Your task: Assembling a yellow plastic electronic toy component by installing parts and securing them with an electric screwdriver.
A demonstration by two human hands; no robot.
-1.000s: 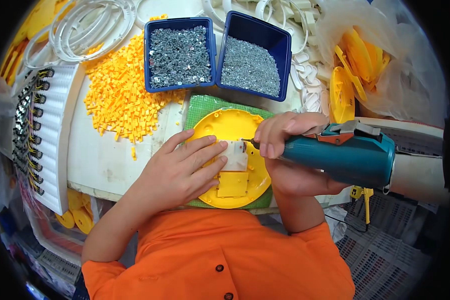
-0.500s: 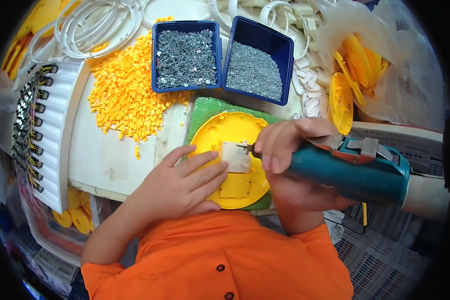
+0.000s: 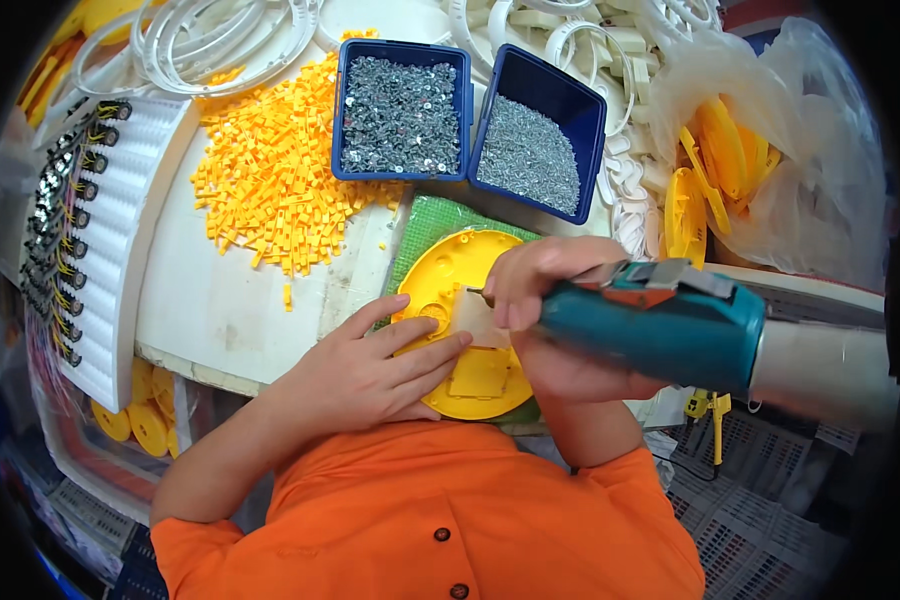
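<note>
A round yellow plastic housing (image 3: 440, 268) lies open side up on a green mat (image 3: 425, 222) in front of me. Within it sits a flat whitish rectangular piece (image 3: 480, 322), above a raised yellow rectangular part (image 3: 478, 375). My left hand (image 3: 370, 365) rests with fingers spread over the housing's left side, a fingertip touching the whitish piece's edge. Wrapped around a teal electric screwdriver (image 3: 650, 330) is my right hand (image 3: 545, 300). The tool lies nearly level, its bit pointing left at the whitish piece's upper left corner. Whether a screw is under the bit I cannot tell.
Beyond the mat stand two blue bins of small metal parts, probably screws (image 3: 400, 115) (image 3: 530, 150). A heap of small yellow pieces (image 3: 270, 170) lies to their left. White foam tray (image 3: 120, 250) with wired parts is far left; bagged yellow covers (image 3: 725, 150) are at right.
The screwdriver bit has moved from the whitish piece's upper right to its upper left corner, my right hand going with it. My left hand stays on the housing. The whole view has shifted slightly.
</note>
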